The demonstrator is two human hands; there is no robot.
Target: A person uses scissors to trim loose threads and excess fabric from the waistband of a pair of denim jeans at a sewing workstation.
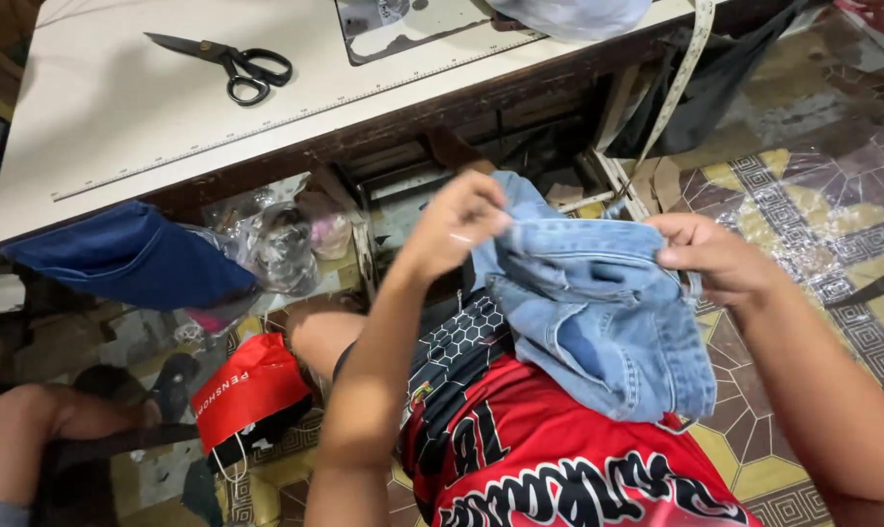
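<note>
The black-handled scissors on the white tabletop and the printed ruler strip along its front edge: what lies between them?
Nothing: in the head view, only bare white tabletop separates the black-handled scissors from the printed ruler strip.

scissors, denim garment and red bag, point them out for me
scissors (237, 64), head view, on the pivot between black handles and blades
denim garment (598, 312), head view, on the middle of the light blue fabric
red bag (247, 385), head view, on its red front face

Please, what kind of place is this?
Probably a small tailoring or sewing workshop: black scissors lie on a white worktable with a ruler along its edge, a measuring tape hangs down, and both hands hold denim.
</note>
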